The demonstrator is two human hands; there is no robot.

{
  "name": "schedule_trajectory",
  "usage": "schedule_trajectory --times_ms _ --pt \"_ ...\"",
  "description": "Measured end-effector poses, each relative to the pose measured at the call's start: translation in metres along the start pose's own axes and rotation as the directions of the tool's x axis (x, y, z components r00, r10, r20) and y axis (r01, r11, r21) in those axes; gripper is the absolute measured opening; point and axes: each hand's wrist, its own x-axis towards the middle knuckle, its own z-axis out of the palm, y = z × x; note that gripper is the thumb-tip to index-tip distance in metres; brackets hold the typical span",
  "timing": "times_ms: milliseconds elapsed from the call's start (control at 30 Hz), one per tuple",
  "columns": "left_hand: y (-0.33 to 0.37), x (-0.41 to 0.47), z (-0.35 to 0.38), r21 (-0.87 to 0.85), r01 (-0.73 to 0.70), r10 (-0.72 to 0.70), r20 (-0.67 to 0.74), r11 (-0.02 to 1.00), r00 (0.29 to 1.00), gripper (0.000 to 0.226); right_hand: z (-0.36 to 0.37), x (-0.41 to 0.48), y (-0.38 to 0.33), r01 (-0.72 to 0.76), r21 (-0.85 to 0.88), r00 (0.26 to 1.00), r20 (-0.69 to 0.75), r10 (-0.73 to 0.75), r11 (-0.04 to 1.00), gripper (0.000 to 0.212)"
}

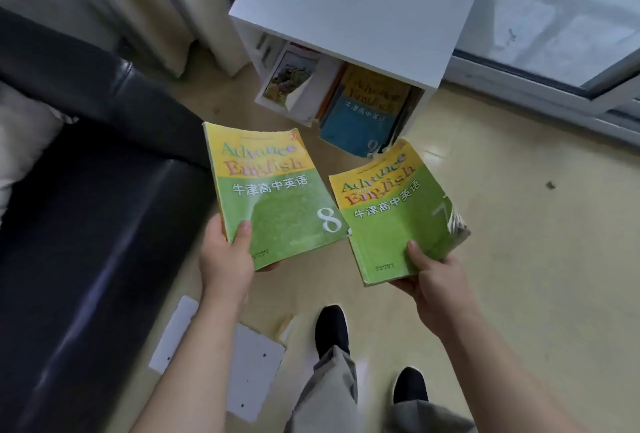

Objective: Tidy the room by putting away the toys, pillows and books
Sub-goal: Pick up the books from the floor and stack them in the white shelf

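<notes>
Pale yellow floor (519, 259) runs between a black leather sofa (86, 224) on the left and a white shelf unit (346, 2) ahead, where more books (363, 110) lean in the open compartment, one blue and yellow. The left hand (227, 256) grips the lower corner of a green book marked 8 (273, 186), thumb on the cover. The right hand (433, 280) holds a second green book (398, 210), marked what looks like 7, its corner curled. Both books are held in the air in front of the shelf, edges nearly touching. White boards (249, 373) lie on the floor near two black shoes (332, 328).
</notes>
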Motion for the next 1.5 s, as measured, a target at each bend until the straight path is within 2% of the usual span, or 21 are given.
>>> schedule_trajectory --times_ms 67,233,433,700,800,900,1000,1133,1200,1267,1367,1500 --pt "0.009 0.022 0.008 -0.068 0.033 -0.031 0.03 0.997 0.999 0.021 0.014 0.015 -0.002 -0.023 -0.001 1.0 -0.012 0.023 1.0 0.016" --pt "0.019 0.074 0.04 -0.025 0.081 -0.076 0.154 0.996 0.985 0.021 0.038 0.053 -0.009 -0.059 0.038 0.997 -0.045 0.061 0.998 0.014" --pt "0.043 0.102 0.082 -0.029 0.151 -0.138 0.266 0.988 0.954 0.017 0.073 0.092 -0.034 -0.141 0.119 0.99 0.034 0.138 0.983 0.016" --pt "0.063 0.19 0.125 0.115 0.153 -0.188 0.429 0.982 0.883 0.017 0.113 0.153 -0.047 -0.196 0.334 0.98 0.108 0.169 0.922 0.051" --pt "0.059 0.223 0.138 0.153 0.183 -0.235 0.488 0.971 0.841 0.017 0.133 0.177 -0.042 -0.214 0.429 0.976 0.066 0.206 0.878 0.049" --pt "0.057 0.255 0.155 0.172 0.21 -0.269 0.51 0.963 0.817 0.016 0.156 0.206 -0.05 -0.2 0.448 0.976 0.017 0.215 0.871 0.051" --pt "0.063 0.289 0.182 0.17 0.189 -0.253 0.591 0.967 0.766 0.017 0.176 0.243 -0.064 -0.128 0.517 0.984 -0.037 0.172 0.846 0.032" --pt "0.064 0.317 0.208 0.163 0.158 -0.227 0.643 0.974 0.732 0.019 0.194 0.283 -0.054 -0.049 0.462 0.984 -0.131 0.123 0.886 0.021" --pt "0.063 0.33 0.226 0.173 0.137 -0.219 0.662 0.975 0.717 0.018 0.2 0.299 -0.039 -0.05 0.221 0.995 -0.072 0.068 0.974 0.025" --pt "0.056 0.336 0.244 0.197 0.075 -0.192 0.682 0.977 0.706 0.021 0.205 0.299 -0.023 -0.102 -0.003 0.994 -0.045 0.102 0.995 0.035" --pt "0.044 0.335 0.261 0.239 0.016 -0.178 0.673 0.971 0.718 0.018 0.197 0.29 -0.003 -0.151 -0.022 0.98 -0.133 0.147 0.988 0.042" --pt "0.034 0.328 0.282 0.259 -0.039 -0.157 0.69 0.965 0.707 0.019 0.169 0.282 0.007 -0.137 0.027 0.974 -0.178 0.14 0.99 0.039"
